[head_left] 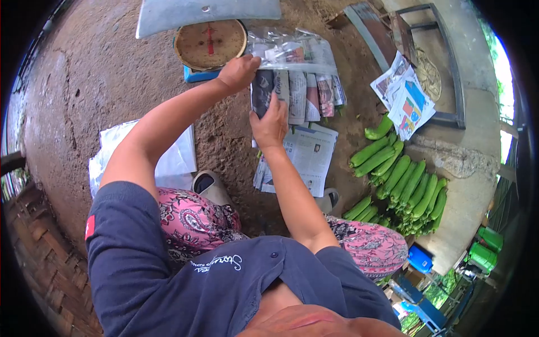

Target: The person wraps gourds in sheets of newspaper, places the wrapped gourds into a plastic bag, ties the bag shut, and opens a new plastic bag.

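Observation:
My left hand is closed, its fingers pinching the edge of a clear plastic bag on the ground. Several newspaper-wrapped rolls lie side by side, their far ends under the plastic. My right hand grips the near end of the leftmost, dark-printed newspaper roll, thumb on one side and fingers on the other. Bits of green show at some of the rolls' ends. Flat newspaper sheets are spread just below my right hand.
A dial scale with a metal pan stands beyond my left hand. Long green cucumber-like vegetables are piled at right. More newspaper rests near a dark metal frame. White sheets lie at left.

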The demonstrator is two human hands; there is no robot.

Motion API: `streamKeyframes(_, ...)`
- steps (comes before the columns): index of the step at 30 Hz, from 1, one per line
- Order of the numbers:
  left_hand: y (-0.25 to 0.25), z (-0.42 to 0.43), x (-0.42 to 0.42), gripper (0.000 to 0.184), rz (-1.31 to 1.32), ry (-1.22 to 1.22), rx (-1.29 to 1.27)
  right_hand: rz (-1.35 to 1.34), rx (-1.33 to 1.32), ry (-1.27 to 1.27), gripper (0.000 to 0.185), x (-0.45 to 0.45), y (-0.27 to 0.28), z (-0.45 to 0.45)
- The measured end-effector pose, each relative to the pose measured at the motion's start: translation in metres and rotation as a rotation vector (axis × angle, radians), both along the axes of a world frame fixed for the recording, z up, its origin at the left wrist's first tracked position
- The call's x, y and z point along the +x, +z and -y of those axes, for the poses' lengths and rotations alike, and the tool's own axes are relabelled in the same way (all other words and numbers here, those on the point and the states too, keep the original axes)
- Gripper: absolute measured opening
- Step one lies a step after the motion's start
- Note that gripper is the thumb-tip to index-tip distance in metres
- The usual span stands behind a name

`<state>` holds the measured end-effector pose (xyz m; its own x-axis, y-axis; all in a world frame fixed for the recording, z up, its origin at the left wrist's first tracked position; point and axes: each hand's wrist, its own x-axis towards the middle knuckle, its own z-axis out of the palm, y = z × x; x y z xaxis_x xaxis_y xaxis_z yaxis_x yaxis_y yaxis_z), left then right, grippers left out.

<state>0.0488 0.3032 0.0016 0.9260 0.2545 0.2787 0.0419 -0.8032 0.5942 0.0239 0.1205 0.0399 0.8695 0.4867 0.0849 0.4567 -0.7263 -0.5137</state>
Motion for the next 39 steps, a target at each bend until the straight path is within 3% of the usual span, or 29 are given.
streamKeyframes(8,-0.006,-0.008,-0.005,0.008,0.072,-0.03,-0.086,0.026,-0.045,0.037,0.063,0.028,-0.002,-0.038)
streamKeyframes(12,-0.001,-0.005,-0.009,0.009,0.063,-0.08,-0.086,0.212,-0.032,0.027,0.057,0.037,-0.029,-0.041)
streamKeyframes(13,0.001,-0.004,-0.01,0.009,0.057,-0.089,-0.09,0.128,-0.09,0.033,0.072,0.037,-0.025,-0.039)
streamKeyframes(17,0.007,-0.005,-0.011,0.01,0.014,-0.092,-0.102,0.114,0.004,0.139,0.082,0.029,-0.015,-0.021)
streamKeyframes(21,0.005,-0.007,-0.013,0.011,-0.009,-0.081,-0.118,0.185,-0.085,0.235,0.071,0.01,-0.017,0.0)
streamKeyframes(25,0.0,-0.008,-0.014,0.012,-0.014,-0.083,-0.023,0.167,-0.022,0.243,0.056,0.016,-0.033,-0.011)
streamKeyframes(28,-0.001,-0.005,-0.012,0.01,0.002,-0.088,-0.031,0.145,0.006,0.257,0.054,0.024,-0.039,-0.017)
streamKeyframes(31,-0.001,-0.004,-0.01,0.007,0.038,-0.095,-0.039,0.174,-0.031,0.25,0.073,0.033,-0.05,-0.026)
streamKeyframes(34,0.005,0.0,-0.013,0.007,-0.006,-0.088,-0.013,0.211,-0.074,0.25,0.077,0.033,-0.051,-0.027)
streamKeyframes(37,0.003,-0.002,-0.014,0.009,-0.052,-0.058,-0.013,-0.038,0.011,0.418,0.066,0.055,-0.017,-0.006)
streamKeyframes(39,-0.004,-0.004,-0.018,0.011,-0.062,-0.01,-0.045,-0.141,0.521,0.442,0.062,0.11,-0.007,0.017)
